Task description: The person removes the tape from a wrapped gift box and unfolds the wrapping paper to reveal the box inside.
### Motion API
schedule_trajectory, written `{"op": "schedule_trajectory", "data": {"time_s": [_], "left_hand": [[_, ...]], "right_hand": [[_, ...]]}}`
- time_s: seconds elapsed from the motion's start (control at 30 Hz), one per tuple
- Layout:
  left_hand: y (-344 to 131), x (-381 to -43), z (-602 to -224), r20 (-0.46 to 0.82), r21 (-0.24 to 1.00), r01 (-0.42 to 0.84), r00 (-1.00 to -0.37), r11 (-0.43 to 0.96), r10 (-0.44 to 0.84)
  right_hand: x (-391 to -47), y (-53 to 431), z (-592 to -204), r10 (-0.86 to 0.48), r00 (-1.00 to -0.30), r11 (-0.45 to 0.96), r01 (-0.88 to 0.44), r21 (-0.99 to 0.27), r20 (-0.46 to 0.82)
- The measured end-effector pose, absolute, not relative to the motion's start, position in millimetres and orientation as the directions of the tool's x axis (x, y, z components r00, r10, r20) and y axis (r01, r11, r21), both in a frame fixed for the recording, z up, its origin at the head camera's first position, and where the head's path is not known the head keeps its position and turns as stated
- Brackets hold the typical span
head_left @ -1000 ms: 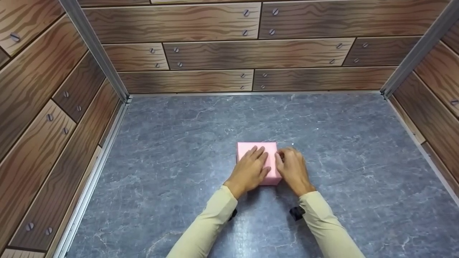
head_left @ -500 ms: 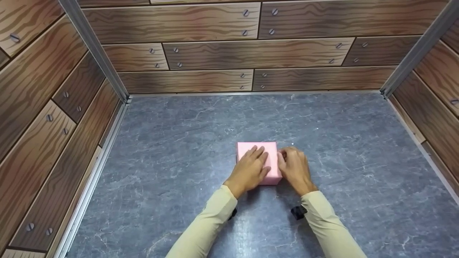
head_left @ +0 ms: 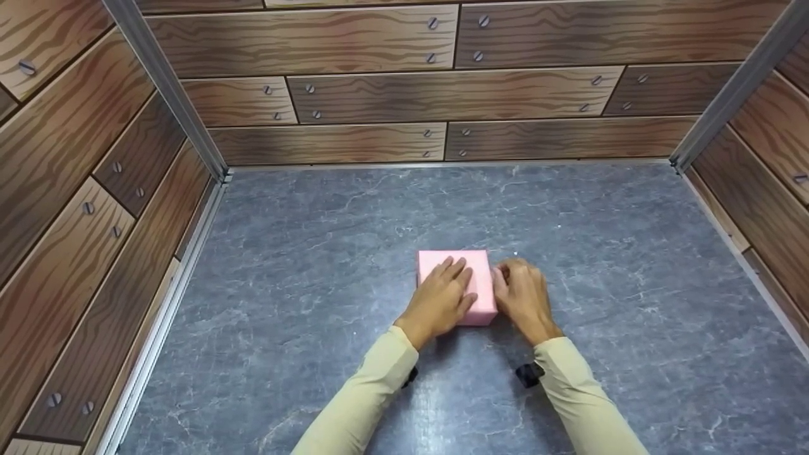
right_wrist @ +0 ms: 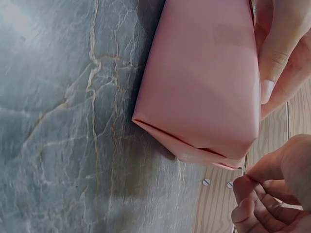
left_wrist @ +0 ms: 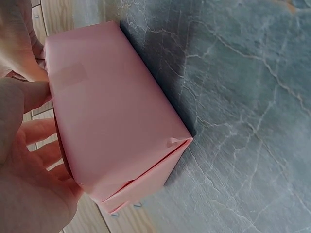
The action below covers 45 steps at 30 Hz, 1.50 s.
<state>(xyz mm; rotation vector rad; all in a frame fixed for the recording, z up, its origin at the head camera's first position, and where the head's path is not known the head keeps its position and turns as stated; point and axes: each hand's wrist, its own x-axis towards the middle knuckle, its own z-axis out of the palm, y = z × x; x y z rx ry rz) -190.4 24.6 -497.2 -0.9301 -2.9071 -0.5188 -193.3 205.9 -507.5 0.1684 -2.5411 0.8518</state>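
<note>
A box wrapped in pink paper (head_left: pixel 482 272) stands on the grey marbled surface in the head view. My left hand (head_left: pixel 438 295) lies over its top with fingers extended. At the box's right end, my right hand (head_left: pixel 523 292) has its fingers bent, thumb against index finger. The right wrist view shows those fingertips pinching a tiny pale strip, like clear tape, (right_wrist: pixel 242 169) right at the corner of the folded end. Paper flaps there (right_wrist: pixel 194 148) show slightly gaping seams. A faint tape patch (left_wrist: pixel 69 74) crosses the side facing me in the left wrist view.
Walls with a wood-plank print (head_left: pixel 373 98) enclose the marbled surface (head_left: pixel 328 253) at the back and both sides. Grey metal posts (head_left: pixel 170 88) stand at the back corners. Each forearm wears a light sleeve (head_left: pixel 357 395), with a dark device (head_left: pixel 529 374) near the right wrist.
My right hand has drawn slightly to the right, away from the box's edge, its fingertips still pinched. The left hand and the box have stayed in place.
</note>
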Motion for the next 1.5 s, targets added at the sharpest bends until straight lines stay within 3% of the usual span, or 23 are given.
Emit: {"op": "schedule_trajectory", "data": {"time_s": [0.33, 1.5], "left_hand": [[25, -190, -498, 0.167, 0.254, 0.592, -0.805, 0.764, 0.569], [23, -191, -498, 0.141, 0.295, 0.58, -0.812, 0.759, 0.566]], "right_hand": [[-192, 211, -509, 0.038, -0.88, 0.81, -0.251, -0.53, 0.474], [-191, 221, -507, 0.058, -0.881, 0.813, -0.231, -0.534, 0.469]]}}
